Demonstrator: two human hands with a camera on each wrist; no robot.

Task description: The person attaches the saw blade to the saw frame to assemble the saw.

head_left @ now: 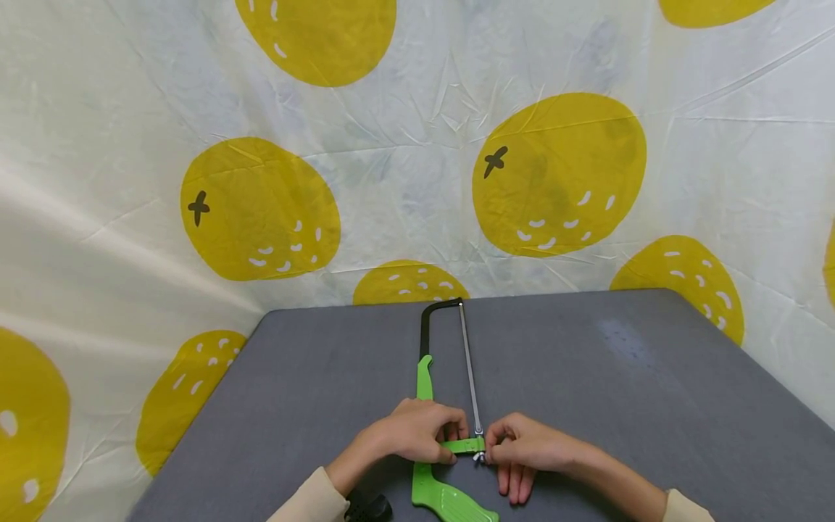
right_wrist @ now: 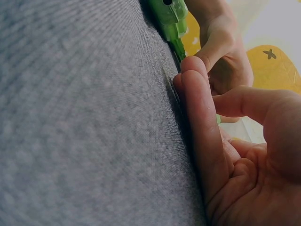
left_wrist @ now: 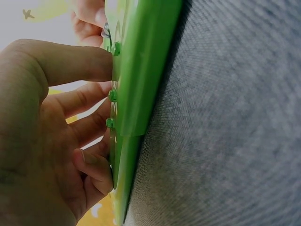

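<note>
A hacksaw with a green handle (head_left: 453, 502) and a black front frame (head_left: 425, 330) lies on the grey table, its handle end toward me. Its thin blade (head_left: 470, 370) runs along the right side, up to the far tip. My left hand (head_left: 427, 431) reaches over the frame and grips the green crossbar (head_left: 464, 446) between thumb and fingers. At the bar's right end sits a silver wing nut (head_left: 479, 457). Thumb and index finger of my right hand (head_left: 531, 444) pinch at this nut, while the other fingers extend down against the table.
A black object (head_left: 368, 507) shows partly beside the left sleeve at the near edge. The grey table (head_left: 313, 377) meets a white curtain (head_left: 417, 196) with yellow fruit prints behind and at the sides. A pale smudge (head_left: 622, 341) marks the cloth at right.
</note>
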